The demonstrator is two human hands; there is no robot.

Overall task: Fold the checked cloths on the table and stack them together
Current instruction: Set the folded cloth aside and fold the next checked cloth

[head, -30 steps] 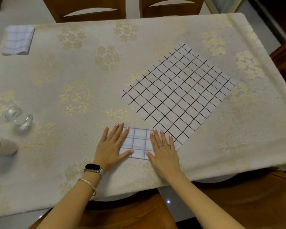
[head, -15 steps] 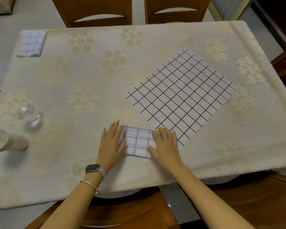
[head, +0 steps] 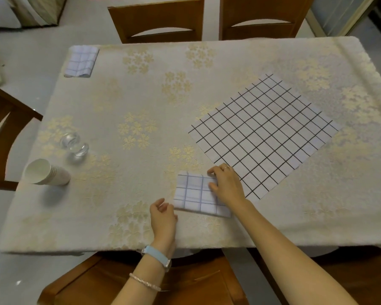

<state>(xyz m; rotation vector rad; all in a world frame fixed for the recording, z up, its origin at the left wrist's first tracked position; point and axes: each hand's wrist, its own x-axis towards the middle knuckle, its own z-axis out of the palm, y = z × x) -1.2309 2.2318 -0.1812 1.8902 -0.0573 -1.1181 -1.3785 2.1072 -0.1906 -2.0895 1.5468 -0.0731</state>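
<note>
A small folded white cloth with blue checks lies near the table's front edge. My right hand grips its right side, fingers curled over the far right corner. My left hand sits just off the cloth's near left corner, fingers loosely curled, holding nothing. A large white cloth with black checks lies spread flat to the right, its near corner partly under my right hand. Another folded blue-checked cloth rests at the far left corner of the table.
A clear glass and a stack of white paper cups on its side stand at the left. The table has a cream floral cover. Wooden chairs stand at the far side and left.
My left hand has come off the folded cloth and drawn back to its near left corner. My right hand has moved up and closed on the cloth's right side. The view has shifted.
</note>
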